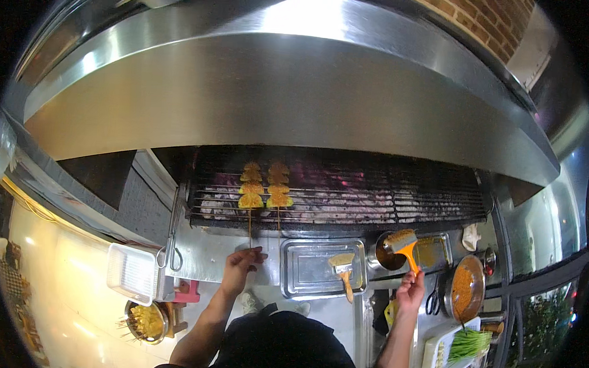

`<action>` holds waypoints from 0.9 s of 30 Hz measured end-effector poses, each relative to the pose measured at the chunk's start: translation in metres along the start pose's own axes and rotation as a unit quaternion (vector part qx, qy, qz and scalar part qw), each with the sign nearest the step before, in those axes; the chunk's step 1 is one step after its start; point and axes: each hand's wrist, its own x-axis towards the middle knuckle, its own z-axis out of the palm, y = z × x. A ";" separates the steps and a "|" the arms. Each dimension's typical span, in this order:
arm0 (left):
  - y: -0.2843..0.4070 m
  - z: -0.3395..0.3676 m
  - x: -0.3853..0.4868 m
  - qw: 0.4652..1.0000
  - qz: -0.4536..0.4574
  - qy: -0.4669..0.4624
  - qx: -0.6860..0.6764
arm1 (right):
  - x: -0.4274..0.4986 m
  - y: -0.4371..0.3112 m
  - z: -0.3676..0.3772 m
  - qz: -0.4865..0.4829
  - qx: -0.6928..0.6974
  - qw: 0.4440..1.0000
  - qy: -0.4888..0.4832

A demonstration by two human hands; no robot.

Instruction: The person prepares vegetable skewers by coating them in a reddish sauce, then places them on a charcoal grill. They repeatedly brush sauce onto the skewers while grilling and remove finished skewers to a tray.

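Two skewers of sliced, sauce-coated food lie side by side on the grate of a charcoal grill [343, 201]. My left hand [243, 261] pinches the stick end of the left skewer [251, 199]. The right skewer [278, 193] rests a little apart from it, its stick pointing towards me. In my right hand [410, 289] is an orange-handled basting brush [408, 250], its sauce-stained bristles just above a round metal pot [387, 254] of dark sauce. A second brush with a wooden handle [345, 280] lies across a steel tray [314, 286] between my hands.
A steel hood [298, 95] overhangs the grill. Tongs [173, 238] hang at its left, near a white plastic basket [130, 275] and a bowl of skewered food [145, 323]. At right are scissors [433, 298], a bowl of orange seasoning [463, 290] and green stalks [469, 345] in a tray.
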 end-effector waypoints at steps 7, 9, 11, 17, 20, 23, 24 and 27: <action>0.000 -0.005 0.007 0.999 -0.027 -0.017 -0.027 | -0.024 0.090 0.214 -0.024 -0.388 0.915 -0.110; -0.007 -0.002 0.000 0.987 -0.091 -0.067 -0.114 | -0.013 0.139 0.267 -0.043 -0.550 0.816 -0.173; -0.019 0.012 -0.009 0.956 -0.180 -0.106 -0.205 | 0.004 0.175 0.311 -0.123 -0.682 0.663 -0.284; -0.038 0.044 0.016 0.922 -0.137 -0.104 -0.348 | 0.034 0.241 0.372 -0.113 -0.813 0.248 -0.514; -0.040 0.049 0.018 0.922 -0.105 -0.042 -0.371 | 0.054 0.248 0.381 -0.329 -0.738 0.238 -0.539; -0.038 0.049 0.013 0.924 -0.092 -0.033 -0.371 | 0.082 0.243 0.385 -0.417 -0.727 0.234 -0.492; -0.036 0.051 0.011 0.924 -0.090 -0.035 -0.370 | 0.091 0.241 0.384 -0.435 -0.724 0.238 -0.480; -0.034 0.056 0.010 0.933 -0.066 -0.020 -0.352 | 0.106 0.242 0.383 -0.476 -0.714 0.240 -0.453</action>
